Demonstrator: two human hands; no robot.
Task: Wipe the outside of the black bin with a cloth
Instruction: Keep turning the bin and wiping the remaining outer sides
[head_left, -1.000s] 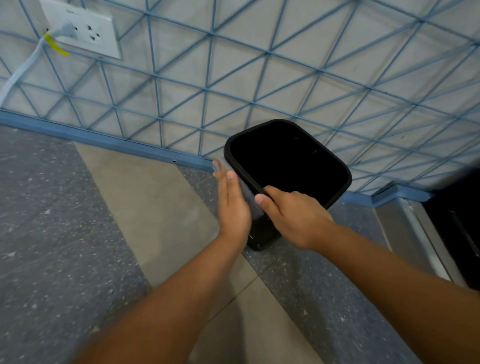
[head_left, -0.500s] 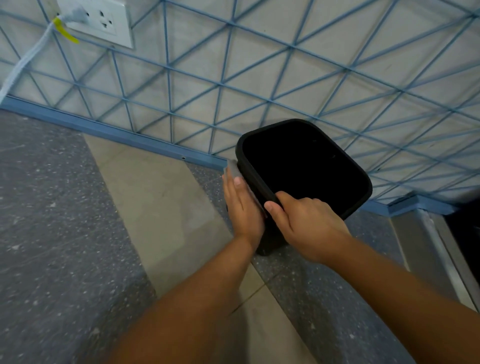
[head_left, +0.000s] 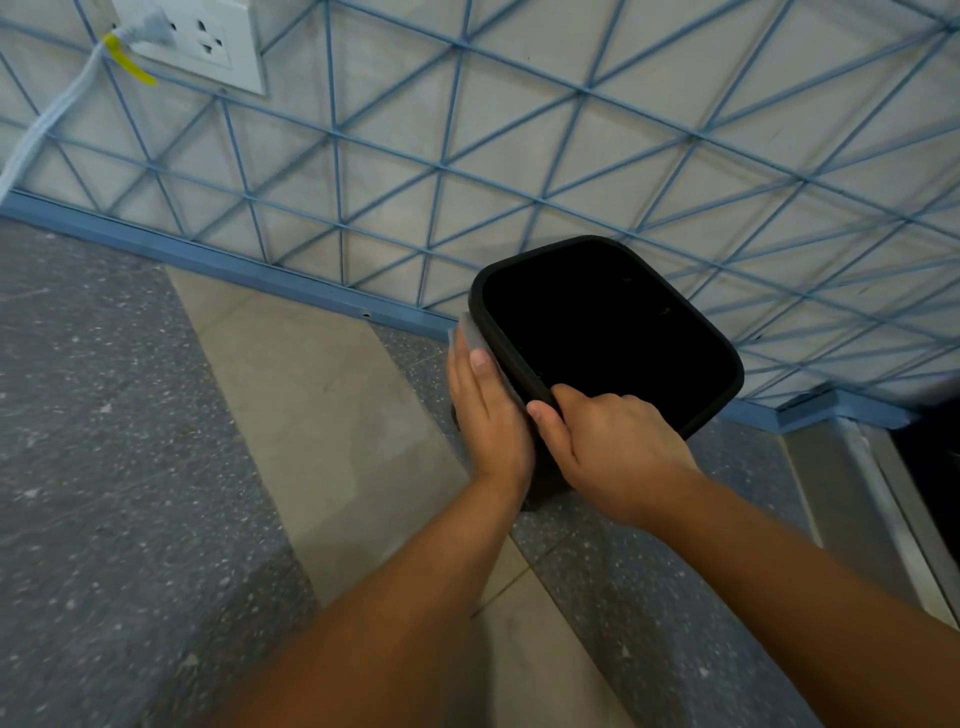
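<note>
The black bin stands on the floor against the wall, its dark open mouth facing up. My left hand lies flat with straight fingers against the bin's left outer side and presses a grey cloth onto it. Only the cloth's upper end shows past my fingertips. My right hand grips the bin's near rim at the corner, thumb on the outside, fingers curled over the edge.
A wall with a blue triangle pattern and a blue skirting runs behind the bin. A white socket with a plugged cable sits top left. A metal threshold lies to the right.
My left hand with the cloth has slid a short way down and toward me along the bin's left side. My right hand keeps its grip on the rim. The view has shifted.
</note>
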